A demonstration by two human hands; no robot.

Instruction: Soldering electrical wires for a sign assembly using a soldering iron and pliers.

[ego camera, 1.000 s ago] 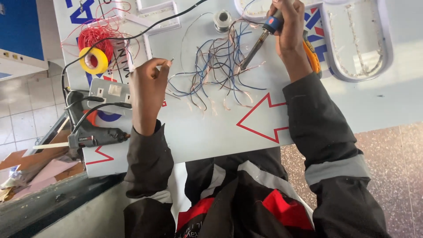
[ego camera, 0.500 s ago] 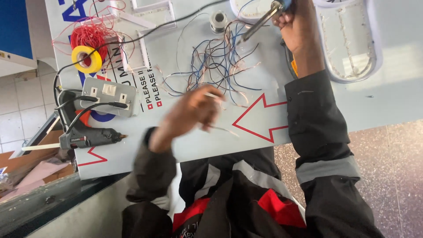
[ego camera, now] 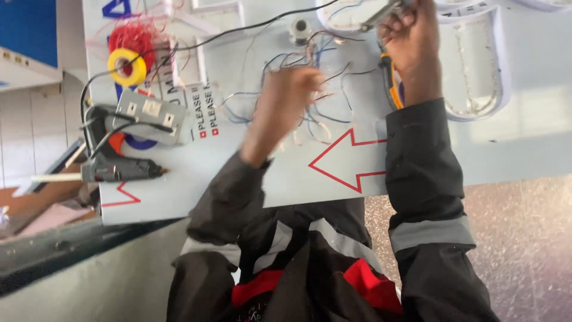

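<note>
While the left hand (ego camera: pixel 285 110), blurred, reaches into the tangle of thin wires (ego camera: pixel 310 89) lying on the white sign board (ego camera: pixel 286 173) that tops the bench, whether its fingers grip a strand cannot be told. The right hand (ego camera: pixel 411 45) has its fingers clenched round a soldering iron (ego camera: pixel 381 13) at the board's far edge. Left of the wires: yellow tape roll (ego camera: pixel 126 67), red wire bundle (ego camera: pixel 134 37), grey socket box (ego camera: pixel 149 112), glue gun (ego camera: pixel 116 170).

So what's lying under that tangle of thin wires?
Under the wires lies a pale sign board with a red arrow outline. The left hand, blurred, covers the tangle's middle, so that part is hidden.
</note>
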